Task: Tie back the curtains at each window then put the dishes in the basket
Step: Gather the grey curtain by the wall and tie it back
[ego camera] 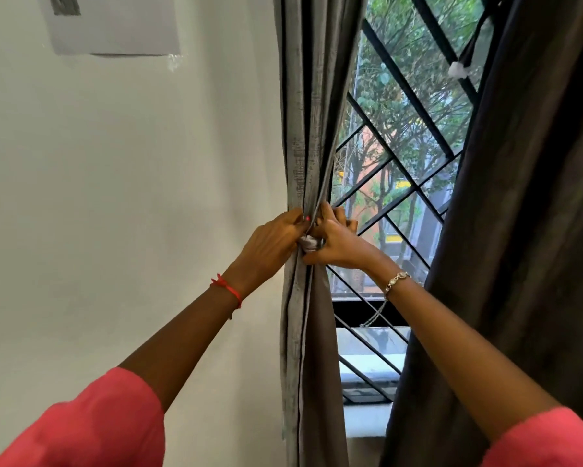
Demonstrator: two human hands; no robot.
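The grey curtain (303,129) hangs at the left side of the window, beside the white wall (131,197), gathered into a narrow bunch. The left hand (273,237) and right hand (337,241) are close together, fingers curled around this bunch, with a small knot of cloth (308,243) between them. The dark curtain (519,230) hangs at the right.

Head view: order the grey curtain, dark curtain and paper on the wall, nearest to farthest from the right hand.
1. grey curtain, in the grip of the right hand.
2. dark curtain, across the window, right.
3. paper, high on the wall, left.
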